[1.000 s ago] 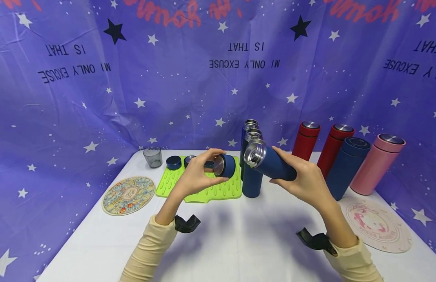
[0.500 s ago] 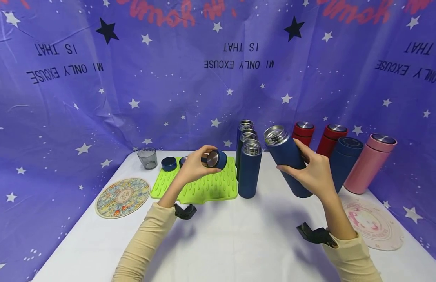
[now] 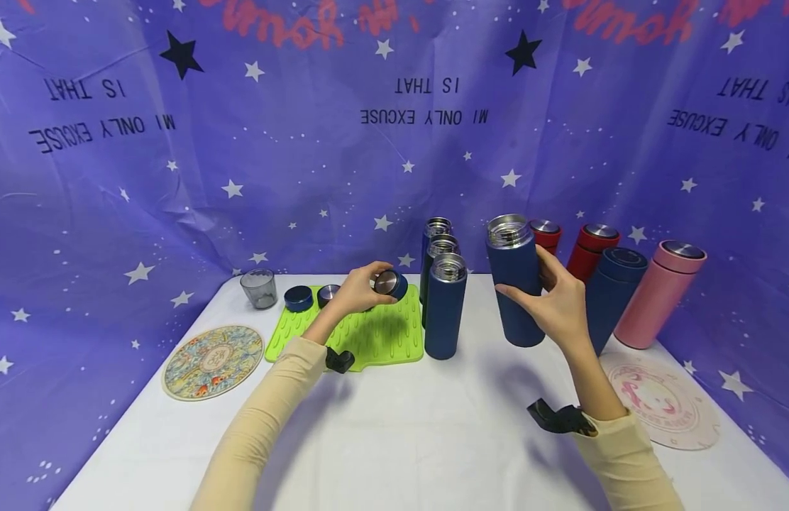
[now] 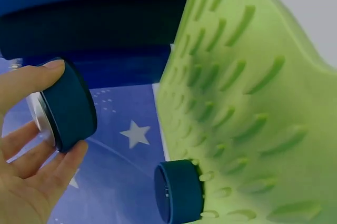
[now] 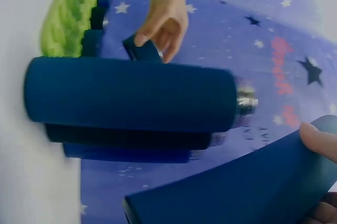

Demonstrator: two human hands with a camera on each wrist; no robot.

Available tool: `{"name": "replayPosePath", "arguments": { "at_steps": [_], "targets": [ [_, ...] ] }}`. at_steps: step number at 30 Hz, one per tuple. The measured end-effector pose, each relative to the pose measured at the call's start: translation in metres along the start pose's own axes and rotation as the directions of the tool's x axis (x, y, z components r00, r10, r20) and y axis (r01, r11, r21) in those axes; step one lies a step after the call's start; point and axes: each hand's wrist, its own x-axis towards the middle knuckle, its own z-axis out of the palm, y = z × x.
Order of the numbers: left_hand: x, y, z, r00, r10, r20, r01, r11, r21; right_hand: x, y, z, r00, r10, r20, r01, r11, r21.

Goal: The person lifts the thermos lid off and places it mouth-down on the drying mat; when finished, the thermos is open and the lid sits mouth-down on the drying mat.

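My left hand (image 3: 357,289) pinches a blue bottle lid (image 3: 392,284) with a steel disc face between thumb and fingers, raised over a lime-green ribbed mat (image 3: 382,337). The left wrist view shows that lid (image 4: 71,108) apart from the mat, where another blue lid (image 4: 181,191) rests. My right hand (image 3: 563,301) grips a lidless blue thermos bottle (image 3: 519,291), almost upright, its steel mouth facing up. Between my hands stands a row of lidless thermos bottles, the nearest one blue (image 3: 444,312). A dark blue lid (image 3: 299,299) and a steel-topped lid (image 3: 327,292) lie on the mat.
Capped bottles stand at right: a red pair (image 3: 589,252), a blue one (image 3: 618,284) and a pink one (image 3: 659,298). A pink round mat (image 3: 663,401) lies before them. At left are a glass (image 3: 259,289) and a patterned round mat (image 3: 214,360). Purple cloth hangs behind.
My right hand has drawn the bottle rightward, away from the lid, and turned it from strongly tilted to nearly upright. My left hand has shifted the lid slightly left over the mat.
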Motion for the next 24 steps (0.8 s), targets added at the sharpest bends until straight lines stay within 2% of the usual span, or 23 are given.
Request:
{"name": "replayPosePath", "arguments": {
  "at_steps": [4, 8, 13, 17, 24],
  "targets": [
    [0.011, -0.008, 0.008, 1.000, -0.008, 0.006, 0.008, 0.999, 0.032, 0.004, 0.013, 0.006, 0.997, 0.062, 0.034, -0.063, 0.998, 0.001],
    [0.022, -0.017, 0.018, 1.000, -0.008, 0.010, 0.008, 0.999, 0.048, 0.007, 0.027, 0.012, 0.991, 0.133, 0.035, -0.134, 0.991, 0.027],
    [0.032, -0.025, 0.031, 0.998, -0.067, 0.003, 0.067, 0.997, 0.038, 0.013, 0.040, 0.022, 0.976, 0.203, 0.074, -0.209, 0.974, 0.089],
    [0.040, -0.032, 0.041, 0.995, -0.096, 0.008, 0.095, 0.991, 0.091, 0.019, 0.046, 0.031, 0.968, 0.227, 0.105, -0.237, 0.966, 0.104],
    [0.047, -0.034, 0.051, 0.990, -0.135, 0.027, 0.130, 0.980, 0.148, 0.033, 0.060, 0.049, 0.941, 0.307, 0.138, -0.319, 0.945, 0.076]
  ]
}}
